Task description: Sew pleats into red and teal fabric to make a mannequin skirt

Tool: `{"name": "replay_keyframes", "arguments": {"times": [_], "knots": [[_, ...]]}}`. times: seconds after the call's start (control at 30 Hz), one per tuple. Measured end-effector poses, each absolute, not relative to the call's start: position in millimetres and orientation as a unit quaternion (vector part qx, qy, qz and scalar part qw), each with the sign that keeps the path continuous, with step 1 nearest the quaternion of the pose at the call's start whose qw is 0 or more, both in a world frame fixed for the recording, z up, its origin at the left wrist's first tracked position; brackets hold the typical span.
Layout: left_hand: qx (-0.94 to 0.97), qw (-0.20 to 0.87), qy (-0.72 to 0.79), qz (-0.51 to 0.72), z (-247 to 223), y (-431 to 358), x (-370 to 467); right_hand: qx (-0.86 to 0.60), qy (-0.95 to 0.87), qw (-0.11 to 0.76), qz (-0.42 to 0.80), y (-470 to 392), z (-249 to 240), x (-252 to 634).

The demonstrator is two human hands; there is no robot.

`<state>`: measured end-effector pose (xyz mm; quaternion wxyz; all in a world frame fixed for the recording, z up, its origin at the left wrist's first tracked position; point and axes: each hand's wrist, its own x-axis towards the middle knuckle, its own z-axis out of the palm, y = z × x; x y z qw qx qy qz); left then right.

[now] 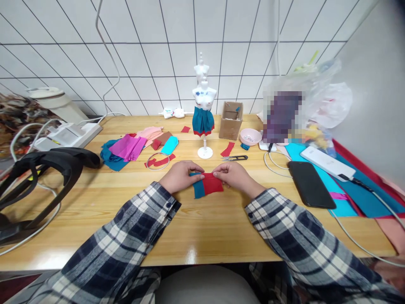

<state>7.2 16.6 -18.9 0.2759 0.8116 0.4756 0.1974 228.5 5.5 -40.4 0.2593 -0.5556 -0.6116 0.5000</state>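
Your left hand [179,175] and right hand [232,174] both pinch the top edge of a small cloth piece [208,185], teal on its left and red on its right, which lies flat on the wooden table [202,228] right in front of you. Just beyond your right hand lie small scissors [234,158]. The little dress form [203,107] in a teal skirt stands behind them, beside a cardboard box [231,120] and a pink bowl [250,136].

mannequin [204,105], scissors [234,158], cardboard box [231,120], phone [311,184]
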Motion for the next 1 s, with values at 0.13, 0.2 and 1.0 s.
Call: {"name": "replay_keyframes", "arguments": {"times": [0.13, 0.2, 1.0], "knots": [[0.829, 0.243, 0.469, 0.184, -25.0, 20.5, 5.8, -0.558, -0.676, 0.272, 0.396, 7.0, -44.0, 227.1], [0.838, 0.218, 0.470, 0.173, -27.4, 20.9, 6.5, -0.549, -0.717, 0.271, 0.333, 6.6, -42.8, 227.7], [0.874, 0.108, 0.450, 0.149, -30.6, 14.8, 9.2, -0.484, -0.838, 0.181, 0.175, 11.9, -39.8, 244.8]]}}
